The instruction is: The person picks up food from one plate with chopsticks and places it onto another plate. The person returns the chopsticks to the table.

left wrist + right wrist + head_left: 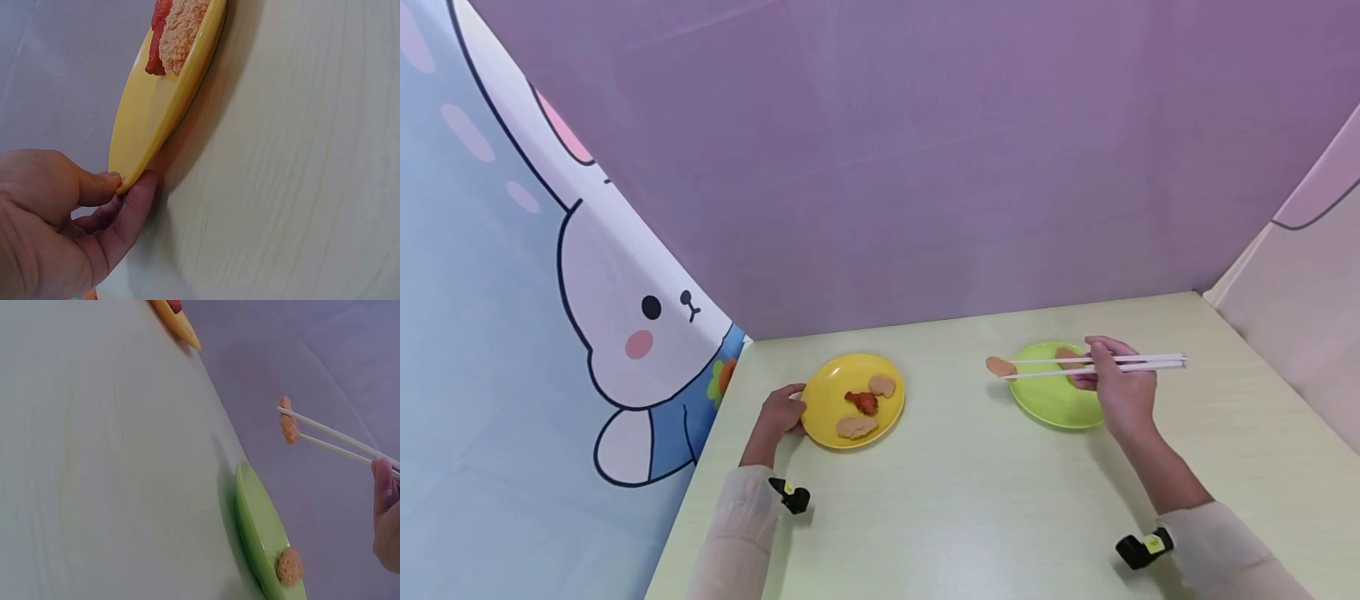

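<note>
Here, green plate (pixel 1060 404) part-hidden by right hand (pixel 1123 392) holding chopsticks (pixel 1165 364).
Left of it, yellow plate (pixel 831 387) gripped by left hand (pixel 781 412).

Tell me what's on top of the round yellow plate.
The round yellow plate carries a glossy red drumstick-shaped piece and two rough tan pieces. The surface beneath them is covered, so it cannot be seen.

In front of you, the yellow plate (pixel 822 398) and green plate (pixel 1060 404) looked like smooth, glossy plastic, and your white chopsticks (pixel 339 435) had a smooth, plastic-like finish. The breaded piece (pixel 181 39) looked rough and bumpy, the red drumstick (pixel 863 403) shinier. Your counter (pixel 940 508) showed a smooth, wood-grained face with a soft sheen; the purple backdrop (pixel 925 167) was matt, lightly creased cloth, and your sleeves (pixel 737 521) were thin fabric.
</note>
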